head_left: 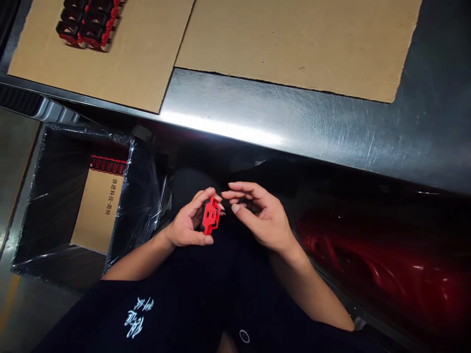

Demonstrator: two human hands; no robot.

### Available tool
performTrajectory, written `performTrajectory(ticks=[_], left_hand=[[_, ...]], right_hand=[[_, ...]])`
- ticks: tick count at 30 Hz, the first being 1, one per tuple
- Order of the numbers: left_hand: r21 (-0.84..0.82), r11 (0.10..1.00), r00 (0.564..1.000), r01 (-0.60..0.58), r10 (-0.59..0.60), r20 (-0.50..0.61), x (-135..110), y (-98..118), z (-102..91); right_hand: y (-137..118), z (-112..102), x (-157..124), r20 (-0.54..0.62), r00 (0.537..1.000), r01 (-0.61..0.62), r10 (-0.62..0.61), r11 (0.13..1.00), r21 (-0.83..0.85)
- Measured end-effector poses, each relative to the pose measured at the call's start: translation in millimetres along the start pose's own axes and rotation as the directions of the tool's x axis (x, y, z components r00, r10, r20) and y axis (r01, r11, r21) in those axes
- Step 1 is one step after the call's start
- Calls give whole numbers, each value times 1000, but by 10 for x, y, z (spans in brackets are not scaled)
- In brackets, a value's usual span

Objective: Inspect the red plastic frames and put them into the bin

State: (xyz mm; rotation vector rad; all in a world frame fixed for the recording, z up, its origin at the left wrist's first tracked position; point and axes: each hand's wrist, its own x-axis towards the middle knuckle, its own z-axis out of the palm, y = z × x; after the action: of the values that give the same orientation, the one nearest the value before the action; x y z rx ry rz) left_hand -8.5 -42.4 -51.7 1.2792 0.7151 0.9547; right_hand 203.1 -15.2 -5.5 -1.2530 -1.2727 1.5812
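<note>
My left hand [189, 220] grips a small red plastic part [211, 216] with cut-outs and dark edges, thumb at its lower end and fingers at its upper end. Just to the right, my right hand [263, 213] is held apart from the part, its fingers stretched toward it and nothing visible between them. Both hands are over my lap, below the front edge of the metal table [235, 110]. On the cardboard at the upper left stand several red and black plastic parts [88, 24], set close together in rows.
Two cardboard sheets [121, 73] lie on the table. At the left stands a bin lined with black plastic [35, 196], holding a cardboard piece [97, 211] and a row of red parts [108, 164]. A shiny red mass [386, 264], partly dark, fills the lower right.
</note>
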Motion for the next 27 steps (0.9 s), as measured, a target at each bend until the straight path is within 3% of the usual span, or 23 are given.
performTrajectory(ticks=[2, 6, 13, 20, 27], left_hand=[[118, 987, 992, -104, 111, -56, 7, 9, 3], [291, 929, 963, -229, 260, -73, 19, 33, 20], [462, 848, 953, -261, 303, -19, -26, 38, 13], [399, 886, 952, -235, 292, -88, -30, 22, 59], [206, 965, 964, -164, 201, -173, -41, 16, 99]], right_hand=[[22, -6, -18, 25, 999, -35, 35, 999, 7], [42, 37, -72, 187, 978, -95, 96, 995, -14], [-3, 71, -88, 186, 977, -99, 106, 994, -46], [30, 82, -91, 174, 969, -178, 176, 984, 1], [183, 86, -86, 251, 934, -330, 256, 886, 325]])
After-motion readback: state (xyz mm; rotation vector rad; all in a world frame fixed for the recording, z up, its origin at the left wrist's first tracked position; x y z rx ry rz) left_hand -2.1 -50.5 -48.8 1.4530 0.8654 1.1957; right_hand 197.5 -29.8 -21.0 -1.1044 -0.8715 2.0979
